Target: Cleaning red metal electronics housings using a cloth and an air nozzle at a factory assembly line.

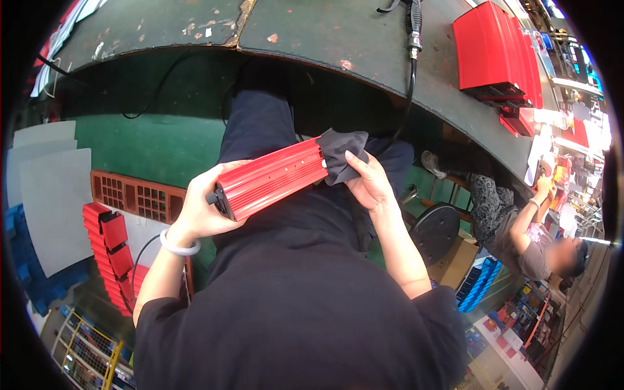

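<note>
A red ribbed metal casing (273, 179) lies slantwise above my lap, its right end higher than its left. My left hand (203, 207) is wrapped round its left end, where a black end plate with a short black knob (212, 198) shows. At the other end, my right hand (372, 184) pinches a black cloth (342, 155) between thumb and fingers. The cloth touches the casing's right end and covers part of it. Small holes dot the casing's upper face.
Ahead is a dark, worn workbench (312, 32) with an air blow gun (415, 26) and its hose. Red casings are stacked on it (494, 55) at right and also in a pile (107, 253) at left. A round black stool (443, 234) and a seated co-worker (520, 234) are at right.
</note>
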Available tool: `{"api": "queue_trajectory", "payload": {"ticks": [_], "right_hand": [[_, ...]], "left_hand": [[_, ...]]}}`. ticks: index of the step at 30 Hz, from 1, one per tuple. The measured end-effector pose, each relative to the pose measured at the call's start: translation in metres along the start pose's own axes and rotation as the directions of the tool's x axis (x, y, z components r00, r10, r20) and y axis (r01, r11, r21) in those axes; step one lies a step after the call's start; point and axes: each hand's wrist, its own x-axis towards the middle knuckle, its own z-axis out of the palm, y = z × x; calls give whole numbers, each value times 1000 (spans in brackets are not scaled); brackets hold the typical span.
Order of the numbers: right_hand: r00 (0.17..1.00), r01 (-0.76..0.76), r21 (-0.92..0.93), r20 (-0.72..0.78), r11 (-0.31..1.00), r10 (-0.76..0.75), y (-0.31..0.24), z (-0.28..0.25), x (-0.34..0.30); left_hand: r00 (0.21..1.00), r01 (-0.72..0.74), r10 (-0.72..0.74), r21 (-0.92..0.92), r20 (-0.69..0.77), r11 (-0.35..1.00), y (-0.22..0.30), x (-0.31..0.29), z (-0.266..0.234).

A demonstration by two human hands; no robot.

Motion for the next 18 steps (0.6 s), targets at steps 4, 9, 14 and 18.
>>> {"api": "queue_trajectory", "payload": {"ticks": [4,9,14,18], "right_hand": [[972,185,-383,-62,905,-225,5,-6,-1],[978,179,-148,-85,973,-193,-5,0,-2],[992,92,150,72,984,-104,-2,-4,-2],[992,125,13,-39,992,-124,4,-2,2]], "left_hand": [[1000,-21,21,3,7,1000,1,2,1],[1000,-16,16,-18,-22,1000,3,0,2],[999,-35,35,3,-16,999,4,1,2],[999,-48,48,14,-22,999,3,1,3]]}}
